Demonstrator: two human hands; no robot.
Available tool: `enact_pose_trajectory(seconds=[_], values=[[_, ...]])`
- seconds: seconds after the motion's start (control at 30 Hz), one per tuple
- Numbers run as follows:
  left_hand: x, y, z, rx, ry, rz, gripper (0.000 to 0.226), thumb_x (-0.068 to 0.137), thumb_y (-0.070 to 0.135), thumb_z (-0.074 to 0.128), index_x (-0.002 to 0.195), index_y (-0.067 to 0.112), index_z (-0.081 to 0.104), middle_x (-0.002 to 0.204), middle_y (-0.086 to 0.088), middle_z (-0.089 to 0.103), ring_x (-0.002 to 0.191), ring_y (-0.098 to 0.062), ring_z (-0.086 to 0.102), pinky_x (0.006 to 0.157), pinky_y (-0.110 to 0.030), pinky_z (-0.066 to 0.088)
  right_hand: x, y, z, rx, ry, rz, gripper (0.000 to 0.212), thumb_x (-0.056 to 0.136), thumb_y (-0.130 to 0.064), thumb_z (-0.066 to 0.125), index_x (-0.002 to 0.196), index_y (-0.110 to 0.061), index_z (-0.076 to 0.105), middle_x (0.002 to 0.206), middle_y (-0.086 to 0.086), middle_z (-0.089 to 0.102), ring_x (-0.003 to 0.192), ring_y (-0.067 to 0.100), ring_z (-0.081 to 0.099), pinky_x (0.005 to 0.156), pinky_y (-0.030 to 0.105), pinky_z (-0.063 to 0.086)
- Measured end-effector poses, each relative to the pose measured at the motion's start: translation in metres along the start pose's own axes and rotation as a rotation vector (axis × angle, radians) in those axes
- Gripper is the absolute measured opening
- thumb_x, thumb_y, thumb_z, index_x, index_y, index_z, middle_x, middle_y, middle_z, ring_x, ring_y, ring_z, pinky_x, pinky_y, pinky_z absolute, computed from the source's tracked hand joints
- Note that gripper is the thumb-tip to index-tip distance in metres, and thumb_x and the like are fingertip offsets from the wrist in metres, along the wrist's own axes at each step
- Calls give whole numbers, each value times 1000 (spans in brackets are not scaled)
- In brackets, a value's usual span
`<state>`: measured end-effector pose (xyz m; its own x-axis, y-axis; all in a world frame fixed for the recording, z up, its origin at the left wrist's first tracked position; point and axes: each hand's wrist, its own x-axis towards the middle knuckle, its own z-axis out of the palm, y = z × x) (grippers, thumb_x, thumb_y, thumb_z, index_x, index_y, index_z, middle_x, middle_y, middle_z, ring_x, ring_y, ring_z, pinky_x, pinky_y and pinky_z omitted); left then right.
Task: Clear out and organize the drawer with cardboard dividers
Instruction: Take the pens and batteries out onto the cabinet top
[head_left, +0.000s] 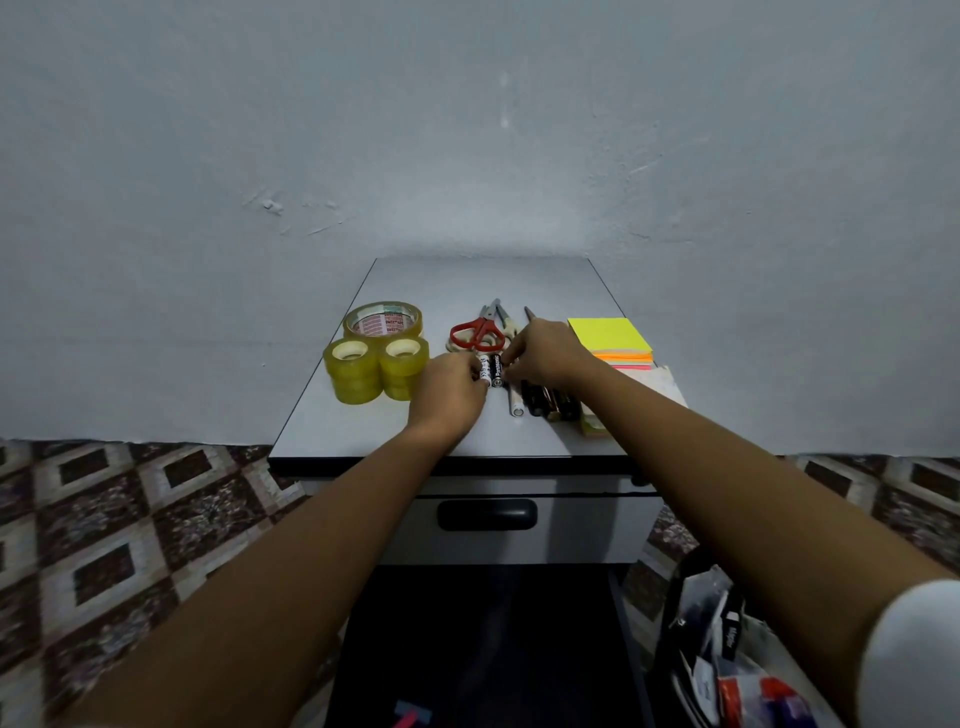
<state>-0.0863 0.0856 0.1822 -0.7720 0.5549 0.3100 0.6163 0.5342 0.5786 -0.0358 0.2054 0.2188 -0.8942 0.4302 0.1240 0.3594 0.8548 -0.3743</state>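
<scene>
Small batteries (491, 370) lie side by side in the middle of the grey cabinet top (363, 426). My left hand (448, 391) pinches them from the left and my right hand (543, 349) pinches them from the right with its fingertips. Red-handled scissors (477, 333) lie just behind the batteries. A row of pens (540, 401) runs under my right wrist, partly hidden. The drawer (487, 514) below the top is closed, with a dark recessed handle.
Tape rolls (376, 349) stand stacked at the left of the top. Yellow, orange and pink sticky notes (610, 336) sit at the right edge. A plastic bag of packaging (727, 654) lies on the patterned floor at the lower right.
</scene>
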Motion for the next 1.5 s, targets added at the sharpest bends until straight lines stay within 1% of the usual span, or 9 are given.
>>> enact_pose_trajectory(seconds=[0.27, 0.47, 0.67, 0.77, 0.87, 0.97, 1.17, 1.33, 1.5], values=[[-4, 2, 1, -57, 19, -35, 21, 90, 14, 57, 109, 7, 66, 103, -9, 68, 87, -21, 61, 67, -26, 43, -6, 0, 0, 35, 54, 11, 22, 79, -13, 69, 99, -7, 74, 99, 14, 70, 95, 21, 60, 70, 21, 39], [-10, 7, -4, -53, 9, -36, 22, 90, 12, 55, 110, 7, 64, 102, -10, 67, 81, -18, 57, 65, -26, 41, -13, -2, -3, 46, 88, 2, 22, 78, -10, 68, 99, -5, 73, 97, 15, 70, 94, 25, 61, 79, 31, 49], [-22, 14, -12, -71, 5, -45, 24, 90, 8, 53, 111, 7, 63, 102, -11, 67, 77, -16, 52, 64, -25, 39, -28, -5, -7, 92, 122, -17, 24, 80, -12, 67, 104, -8, 72, 105, 12, 69, 100, 24, 60, 80, 26, 43], [-32, 19, -17, -78, -3, -43, 28, 88, 9, 55, 116, 8, 62, 108, -10, 67, 86, -21, 57, 67, -24, 39, -40, -7, -10, 130, 137, -12, 25, 82, -13, 67, 106, -8, 71, 107, 11, 69, 102, 23, 60, 83, 26, 42], [-46, 21, -23, -93, -18, -22, 35, 88, 13, 59, 123, 10, 58, 116, -9, 64, 101, -23, 58, 74, -23, 40, -57, -12, -12, 187, 132, -17, 26, 84, -15, 66, 109, -8, 69, 109, 11, 69, 101, 20, 61, 79, 19, 38], [-64, 19, -30, -101, -31, 1, 41, 88, 20, 61, 127, 11, 55, 123, -10, 60, 110, -22, 56, 85, -26, 42, -79, -14, -10, 223, 140, -52, 23, 85, -17, 65, 107, -11, 70, 101, 9, 70, 87, 12, 58, 69, 14, 33], [-123, 4, -36, -152, -39, 86, 39, 84, 17, 66, 122, 11, 60, 117, -9, 62, 110, -20, 57, 91, -19, 38, -138, -14, 4, 346, 80, -50, 26, 85, -23, 68, 109, -15, 68, 88, 0, 65, 87, 11, 61, 74, 15, 42], [-176, -30, -19, -102, -191, 98, 37, 83, 16, 68, 120, 11, 62, 115, -7, 63, 104, -12, 56, 80, -6, 31, -188, 1, 42, 399, -25, -4, 26, 83, -20, 70, 108, -14, 69, 82, -3, 63, 83, 10, 61, 72, 12, 40], [-215, -77, 17, -49, -470, -49, 37, 86, 20, 66, 122, 14, 61, 114, -5, 63, 101, -12, 58, 79, -9, 35, -226, 27, 97, 344, -171, 64, 27, 83, -19, 69, 109, -12, 69, 89, 4, 68, 87, 14, 63, 67, 7, 35]])
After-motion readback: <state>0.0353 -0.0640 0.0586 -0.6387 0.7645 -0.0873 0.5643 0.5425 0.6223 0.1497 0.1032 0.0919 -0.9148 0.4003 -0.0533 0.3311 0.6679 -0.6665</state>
